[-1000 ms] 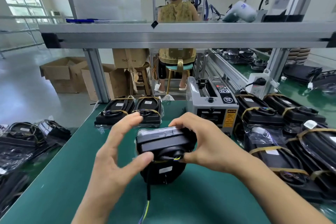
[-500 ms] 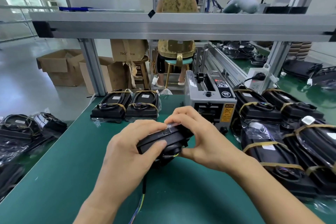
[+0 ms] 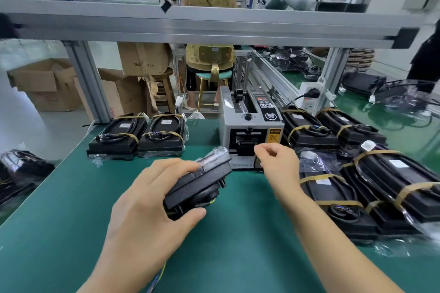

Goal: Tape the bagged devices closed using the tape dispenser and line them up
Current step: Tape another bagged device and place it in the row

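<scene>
Overhead aluminium shelf (image 3: 214,28), green bench mat (image 3: 59,209), cardboard boxes (image 3: 40,83) behind.

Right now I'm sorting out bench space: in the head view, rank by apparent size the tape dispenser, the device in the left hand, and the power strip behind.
1. Tape dispenser.
2. Device in the left hand, though it sits nearer the camera, so this ranking against the dispenser is unsure.
3. Power strip, smallest, and farthest away.

Bright, even daylight (soft shadows); wide-angle bending, blurred edges.
</scene>
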Tool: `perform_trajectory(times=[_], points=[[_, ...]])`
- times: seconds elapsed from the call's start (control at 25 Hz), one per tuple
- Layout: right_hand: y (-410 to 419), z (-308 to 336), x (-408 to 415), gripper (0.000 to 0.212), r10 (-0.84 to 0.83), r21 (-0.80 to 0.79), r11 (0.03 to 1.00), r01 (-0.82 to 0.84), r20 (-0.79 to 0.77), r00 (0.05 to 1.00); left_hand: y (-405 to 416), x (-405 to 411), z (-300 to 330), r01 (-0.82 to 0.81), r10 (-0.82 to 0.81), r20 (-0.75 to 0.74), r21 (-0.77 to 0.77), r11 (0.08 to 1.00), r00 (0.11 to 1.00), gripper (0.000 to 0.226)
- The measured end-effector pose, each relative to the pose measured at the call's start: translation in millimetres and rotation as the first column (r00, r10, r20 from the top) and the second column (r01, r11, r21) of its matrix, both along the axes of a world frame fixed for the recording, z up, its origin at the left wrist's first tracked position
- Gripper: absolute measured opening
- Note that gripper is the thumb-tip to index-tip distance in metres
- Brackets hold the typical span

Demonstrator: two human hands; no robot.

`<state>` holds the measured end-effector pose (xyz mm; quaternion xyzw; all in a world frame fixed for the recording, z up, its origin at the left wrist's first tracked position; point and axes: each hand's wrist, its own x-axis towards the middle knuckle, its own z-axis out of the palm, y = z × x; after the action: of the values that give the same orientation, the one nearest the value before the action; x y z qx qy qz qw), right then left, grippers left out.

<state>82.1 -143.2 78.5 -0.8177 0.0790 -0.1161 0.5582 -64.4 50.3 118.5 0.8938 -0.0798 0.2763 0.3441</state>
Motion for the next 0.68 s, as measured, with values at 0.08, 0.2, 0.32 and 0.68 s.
perform_trajectory(times=[0.08,0.2,0.32,0.68], points=[[5.1,-2.4,14.1,0.012,-0.097,-0.049,0.994,0.096,-0.032,0.995,-6.2,0.5,-2.5,-0.048,0.047,0.023,0.03,0.998,0.999,0.056],[16.1,-0.7,26.5,0.021,-0.177,-0.088,0.981,0.173,-0.039,0.983,-11.5,1.0,-3.6,-0.075,0.073,0.037,0.068,0.995,0.997,0.057],[23.2,1.5,31.2,0.021,-0.23,-0.106,0.968,0.225,-0.038,0.972,-14.2,1.6,-4.6,-0.087,0.084,0.042,0.088,0.992,0.996,0.057],[32.0,5.4,31.1,0.011,-0.33,-0.029,0.944,0.329,-0.054,0.942,-18.9,1.8,-5.2,-0.096,0.09,0.067,0.098,0.991,0.994,0.057]])
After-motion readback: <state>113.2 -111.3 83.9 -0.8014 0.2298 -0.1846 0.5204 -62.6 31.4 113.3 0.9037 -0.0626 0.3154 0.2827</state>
